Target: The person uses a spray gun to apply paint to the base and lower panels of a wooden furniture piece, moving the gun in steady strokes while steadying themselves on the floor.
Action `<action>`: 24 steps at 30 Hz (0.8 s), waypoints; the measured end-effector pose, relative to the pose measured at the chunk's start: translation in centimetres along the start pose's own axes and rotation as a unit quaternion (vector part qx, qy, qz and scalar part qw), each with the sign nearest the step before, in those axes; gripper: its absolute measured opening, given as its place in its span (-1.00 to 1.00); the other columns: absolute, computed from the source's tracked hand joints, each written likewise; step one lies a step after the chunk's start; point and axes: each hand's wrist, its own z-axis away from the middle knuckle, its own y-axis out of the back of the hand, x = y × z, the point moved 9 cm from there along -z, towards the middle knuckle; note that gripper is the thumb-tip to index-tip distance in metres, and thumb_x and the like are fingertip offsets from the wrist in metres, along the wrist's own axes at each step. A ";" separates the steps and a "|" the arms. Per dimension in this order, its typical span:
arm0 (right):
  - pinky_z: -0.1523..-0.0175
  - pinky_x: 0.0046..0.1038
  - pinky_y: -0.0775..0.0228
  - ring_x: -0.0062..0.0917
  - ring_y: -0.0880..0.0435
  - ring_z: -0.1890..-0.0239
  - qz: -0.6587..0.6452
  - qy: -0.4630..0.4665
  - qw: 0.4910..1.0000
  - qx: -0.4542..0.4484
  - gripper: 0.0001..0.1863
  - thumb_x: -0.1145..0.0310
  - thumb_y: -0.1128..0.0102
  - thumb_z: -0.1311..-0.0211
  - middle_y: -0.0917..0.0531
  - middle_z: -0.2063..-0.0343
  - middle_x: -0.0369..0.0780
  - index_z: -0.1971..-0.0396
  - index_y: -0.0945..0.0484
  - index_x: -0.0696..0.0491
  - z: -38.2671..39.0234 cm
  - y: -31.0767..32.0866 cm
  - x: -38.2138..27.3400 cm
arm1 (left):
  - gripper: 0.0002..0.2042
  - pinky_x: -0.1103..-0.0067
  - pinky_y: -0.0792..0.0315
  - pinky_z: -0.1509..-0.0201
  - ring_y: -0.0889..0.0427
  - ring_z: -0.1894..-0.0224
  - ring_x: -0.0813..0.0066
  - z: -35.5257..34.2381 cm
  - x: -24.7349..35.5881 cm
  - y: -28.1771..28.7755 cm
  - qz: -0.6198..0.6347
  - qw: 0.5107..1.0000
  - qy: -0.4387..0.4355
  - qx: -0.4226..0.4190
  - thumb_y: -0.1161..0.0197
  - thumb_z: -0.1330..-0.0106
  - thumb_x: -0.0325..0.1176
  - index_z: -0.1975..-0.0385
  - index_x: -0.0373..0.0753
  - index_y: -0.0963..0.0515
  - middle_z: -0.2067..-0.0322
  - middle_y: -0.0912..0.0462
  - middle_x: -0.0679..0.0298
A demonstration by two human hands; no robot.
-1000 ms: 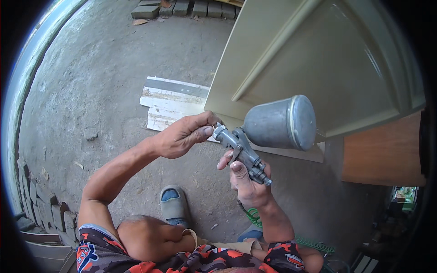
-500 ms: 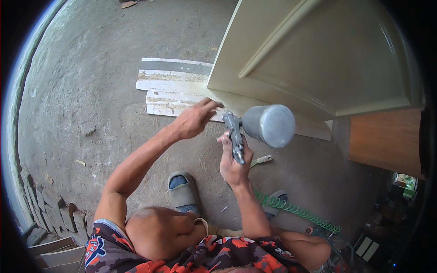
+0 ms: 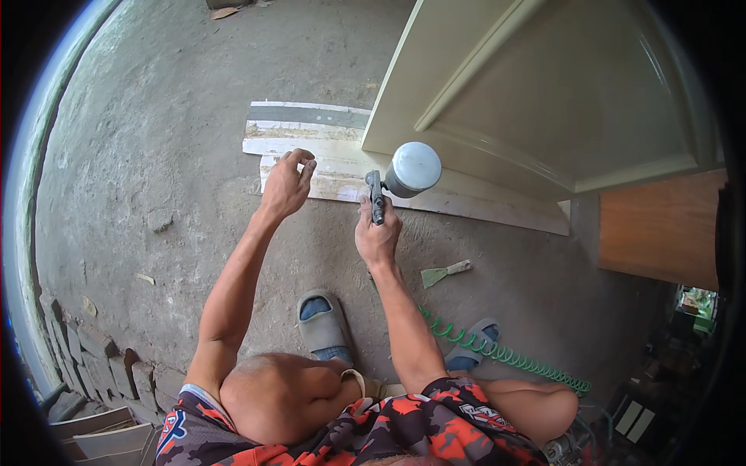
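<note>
My right hand [image 3: 378, 236] is wrapped round the handle of a metal spray gun [image 3: 377, 199]. A round grey cup [image 3: 414, 168] with a pale lid is fixed to the gun's right side. Off to the left, my left hand [image 3: 286, 186] hovers apart from the gun, its fingers loosely curved and nothing visible in them. Both hands are above or near the white, worn boards [image 3: 334, 145] lying on the floor. Just beyond the gun stands a cream panelled door [image 3: 536, 101] with a glossy surface, its lower corner over the boards.
A putty knife [image 3: 447, 272] lies on the concrete floor [image 3: 155, 171] right of my right forearm. A coiled green hose [image 3: 505, 356] runs past my slippered foot. Brown wood [image 3: 660, 237] stands at the right; broken bricks [image 3: 97, 357] line the left wall.
My right hand has carried the spray gun up and left, and its cup is now more upright. My left hand has drawn away leftward from the gun's front, its fingers more curled.
</note>
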 end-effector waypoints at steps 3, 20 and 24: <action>0.32 -0.09 -0.49 -0.13 -0.70 0.52 0.008 -0.007 1.000 0.003 -0.63 0.18 -0.36 -0.66 -0.68 0.58 -0.06 0.29 -0.63 0.20 -0.3 -0.2 0.2 | -0.65 0.23 -0.68 0.00 -0.84 0.17 0.06 -0.3 0.4 0.5 0.003 1.000 0.002 0.003 -0.23 -0.73 -0.21 -0.19 -0.41 -0.66 -0.10 -0.79 -0.12; 0.48 -0.26 -0.35 -0.49 -0.54 0.66 -0.031 0.292 0.949 0.117 -0.71 0.26 -0.40 -0.66 -0.53 0.68 -0.17 0.19 -0.64 0.21 -9.4 17.5 -36.2 | -0.74 0.13 -0.61 -0.09 -0.78 0.10 -0.10 -0.5 0.7 2.1 0.015 0.997 -0.021 0.068 -0.31 -0.63 -0.22 0.00 -0.32 -0.72 0.04 -0.80 -0.07; 0.35 -0.49 -0.27 -0.71 -0.44 0.47 -0.022 0.341 0.930 0.138 -0.68 0.22 -0.38 -0.68 -0.57 0.55 -0.40 -0.08 -0.77 0.20 -11.5 20.4 -42.1 | -0.69 0.15 -0.62 -0.17 -0.80 0.01 -0.12 -0.1 2.5 1.1 0.034 0.999 0.031 0.018 -0.29 -0.64 -0.21 -0.02 -0.39 -0.73 -0.02 -0.81 -0.14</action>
